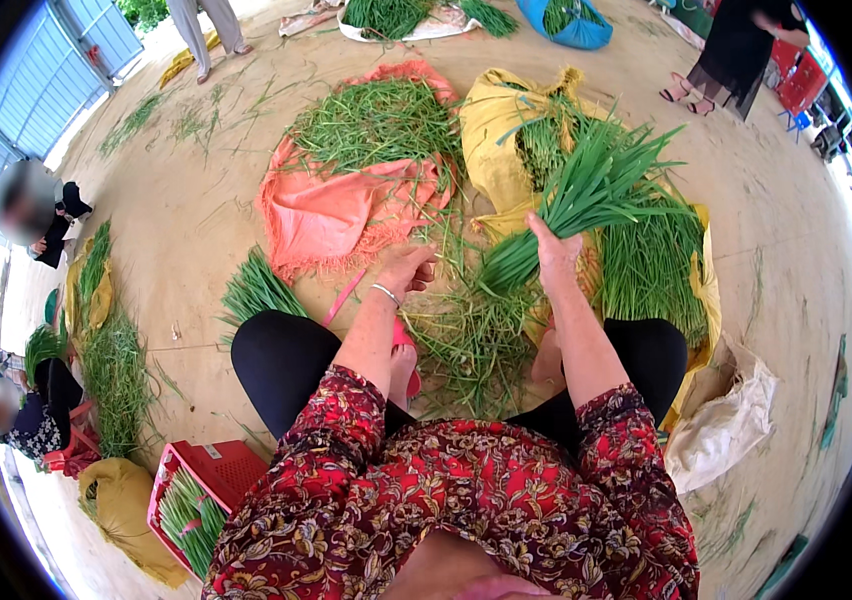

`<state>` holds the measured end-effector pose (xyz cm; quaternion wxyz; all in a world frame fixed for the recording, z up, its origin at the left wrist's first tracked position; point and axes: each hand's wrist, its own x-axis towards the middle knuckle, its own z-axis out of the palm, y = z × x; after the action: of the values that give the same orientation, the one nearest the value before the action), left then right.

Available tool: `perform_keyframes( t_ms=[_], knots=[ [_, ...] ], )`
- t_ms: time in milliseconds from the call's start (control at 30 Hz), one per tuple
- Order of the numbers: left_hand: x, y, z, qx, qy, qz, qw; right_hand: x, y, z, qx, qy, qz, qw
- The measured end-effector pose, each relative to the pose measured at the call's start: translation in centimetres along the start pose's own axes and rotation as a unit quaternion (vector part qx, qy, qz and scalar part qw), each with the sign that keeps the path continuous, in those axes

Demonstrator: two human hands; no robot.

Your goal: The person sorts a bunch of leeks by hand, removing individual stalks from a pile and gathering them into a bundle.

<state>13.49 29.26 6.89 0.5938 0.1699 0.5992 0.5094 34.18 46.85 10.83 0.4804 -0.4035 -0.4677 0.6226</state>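
Observation:
My right hand (554, 252) is closed around the lower part of a thick bunch of green chives (596, 185), its leaf tips spreading up and to the right. My left hand (408, 272) hovers to the left of the bunch, fingers half curled and apart, with nothing visible in them. Loose leaf trimmings (476, 345) lie on the ground between my feet. Beside my left knee rests another bundle of chives (258, 290). More chives (651, 265) are laid out by my right knee on yellow sacking.
Ahead lies an orange cloth (346, 215) with a heap of cut greens (381, 120). A yellow sack (491, 135) stands next to it. A red crate (226, 470) of bundled chives is at lower left, a white sack (721, 420) at right. Other people sit left and stand farther off.

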Motion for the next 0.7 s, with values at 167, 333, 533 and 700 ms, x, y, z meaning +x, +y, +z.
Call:
perform_keyframes(
  t_ms=[167, 333, 533, 700],
  knots=[
    [-3.6, -2.9, 7.9, -0.231, -0.424, -0.040, 0.875, -6.1, -5.5, 2.3, -0.294, -0.153, -0.159, 0.930],
    [-5.8, -0.3, 13.0, -0.306, -0.259, 0.110, 0.909, -9.1, -4.8, 2.2, -0.258, -0.312, -0.466, 0.787],
    [-4.7, -1.3, 9.9, -0.463, -0.339, 0.110, 0.812, -11.7, -5.5, 0.8, -0.407, -0.481, -0.480, 0.610],
    [-3.6, 0.1, 6.2, -0.329, -0.239, 0.115, 0.906, -13.0, -10.0, 1.1, -0.378, -0.656, -0.335, 0.561]
  ],
)
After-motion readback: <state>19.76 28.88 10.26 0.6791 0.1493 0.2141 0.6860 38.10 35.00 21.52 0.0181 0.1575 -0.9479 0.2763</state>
